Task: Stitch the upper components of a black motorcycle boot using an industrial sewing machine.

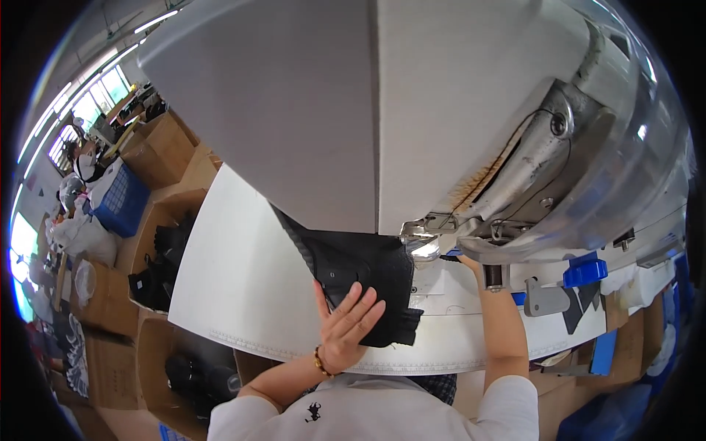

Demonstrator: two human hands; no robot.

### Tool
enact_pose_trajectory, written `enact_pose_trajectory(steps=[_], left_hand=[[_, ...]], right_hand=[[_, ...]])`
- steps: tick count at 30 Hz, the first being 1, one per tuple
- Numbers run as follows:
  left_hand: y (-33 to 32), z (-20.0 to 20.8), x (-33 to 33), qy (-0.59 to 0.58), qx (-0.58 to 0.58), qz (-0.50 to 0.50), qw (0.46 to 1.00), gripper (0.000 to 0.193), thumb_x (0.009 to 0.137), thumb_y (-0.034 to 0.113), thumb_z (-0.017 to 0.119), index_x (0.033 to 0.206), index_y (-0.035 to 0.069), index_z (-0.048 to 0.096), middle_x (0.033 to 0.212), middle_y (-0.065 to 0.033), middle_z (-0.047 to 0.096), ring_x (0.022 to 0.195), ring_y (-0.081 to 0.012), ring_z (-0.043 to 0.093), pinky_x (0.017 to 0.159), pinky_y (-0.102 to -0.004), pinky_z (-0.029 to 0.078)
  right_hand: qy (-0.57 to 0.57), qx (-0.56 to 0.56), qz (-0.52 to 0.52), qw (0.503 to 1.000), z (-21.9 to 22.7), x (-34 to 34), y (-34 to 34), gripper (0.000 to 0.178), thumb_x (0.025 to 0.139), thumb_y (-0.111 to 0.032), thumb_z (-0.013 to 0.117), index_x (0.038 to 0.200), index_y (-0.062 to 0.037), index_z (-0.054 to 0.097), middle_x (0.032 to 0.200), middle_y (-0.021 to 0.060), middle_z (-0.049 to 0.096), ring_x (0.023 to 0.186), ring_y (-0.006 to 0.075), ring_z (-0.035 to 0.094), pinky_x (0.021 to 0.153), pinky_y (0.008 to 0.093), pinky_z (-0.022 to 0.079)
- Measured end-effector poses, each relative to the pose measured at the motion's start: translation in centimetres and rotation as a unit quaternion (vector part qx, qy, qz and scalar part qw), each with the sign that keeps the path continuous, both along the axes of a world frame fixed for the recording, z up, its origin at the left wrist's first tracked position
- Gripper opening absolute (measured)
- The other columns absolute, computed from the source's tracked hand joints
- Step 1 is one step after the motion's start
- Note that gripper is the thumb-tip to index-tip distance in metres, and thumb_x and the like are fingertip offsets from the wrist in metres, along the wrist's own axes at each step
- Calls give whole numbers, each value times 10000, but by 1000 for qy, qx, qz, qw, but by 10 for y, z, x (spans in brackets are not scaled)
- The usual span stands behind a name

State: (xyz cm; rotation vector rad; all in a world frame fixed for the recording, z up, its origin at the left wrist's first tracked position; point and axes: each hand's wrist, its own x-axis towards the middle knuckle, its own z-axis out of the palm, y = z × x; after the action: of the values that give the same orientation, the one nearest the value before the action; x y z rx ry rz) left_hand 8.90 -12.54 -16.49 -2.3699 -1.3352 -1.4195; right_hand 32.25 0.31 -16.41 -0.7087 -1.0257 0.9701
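Black fabric piece (pixel 364 283), soft, light, limp, lying mid-desk (pixel 243 287) under the sewing machine (pixel 515 176): left hand (pixel 346 327) pressing it flat, fingers spread; right hand (pixel 462 259) at the needle, grip mostly hidden; best handled by flat pressure near its edges.

Off the left edge of the white table (pixel 243 279): open cardboard boxes (pixel 158 151), one holding dark cloth (pixel 158 272), and a blue crate (pixel 121 198) just beside white bags (pixel 81 235). Beyond them a person (pixel 84 165) sits near a row of bright windows (pixel 81 110), with long ceiling lights (pixel 154 20) overhead. Toward the table's right end: a blue clip (pixel 585 270), a grey metal bracket (pixel 544 300) just below it, and blue bins (pixel 618 411) under that edge.
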Motion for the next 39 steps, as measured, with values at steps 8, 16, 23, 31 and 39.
enact_pose_trajectory(steps=[8, 16, 23, 31, 39], left_hand=[[-6, 62, -23, 173, -128, -84, 973, 379, 663, 7, 571, 1042, 31, 574, 1187, -103, 497, 1174, -237, 406, 994, -523, 186], [143, 101, -86, 211, 120, 28, 970, 358, 642, 63, 639, 993, 47, 573, 1011, -113, 560, 928, -290, 516, 798, -410, 395], [141, 98, -104, 210, 134, 39, 968, 348, 648, 76, 638, 990, 50, 576, 1005, -105, 564, 924, -283, 519, 795, -406, 398], [152, 101, -95, 202, 149, 74, 965, 338, 654, 90, 636, 985, 54, 579, 998, -96, 569, 920, -274, 523, 791, -402, 400], [150, 97, -95, 206, 163, 81, 961, 327, 661, 105, 634, 981, 57, 582, 991, -88, 574, 915, -266, 527, 788, -398, 403]], right_hand=[[-3, -23, 40, 999, 5, 4, 8, 200, 751, -79, 589, 941, -18, 579, 839, 47, 596, 676, 116, 544, 609, 233, 438], [-15, -41, 109, 993, 15, -19, 18, 183, 737, -60, 602, 913, -10, 602, 829, 42, 606, 689, 112, 554, 643, 240, 449], [-30, -55, 162, 985, 17, -15, 17, 169, 724, -44, 614, 888, -4, 622, 821, 37, 616, 701, 108, 563, 672, 245, 458], [29, -55, 229, 971, 11, -6, 6, 133, 707, -43, 635, 828, 11, 644, 790, 41, 625, 707, 92, 562, 669, 236, 462], [134, -83, 318, 935, -28, 7, 27, 218, 685, -21, 643, 886, 61, 620, 850, 109, 621, 717, 142, 590, 654, 264, 492]])
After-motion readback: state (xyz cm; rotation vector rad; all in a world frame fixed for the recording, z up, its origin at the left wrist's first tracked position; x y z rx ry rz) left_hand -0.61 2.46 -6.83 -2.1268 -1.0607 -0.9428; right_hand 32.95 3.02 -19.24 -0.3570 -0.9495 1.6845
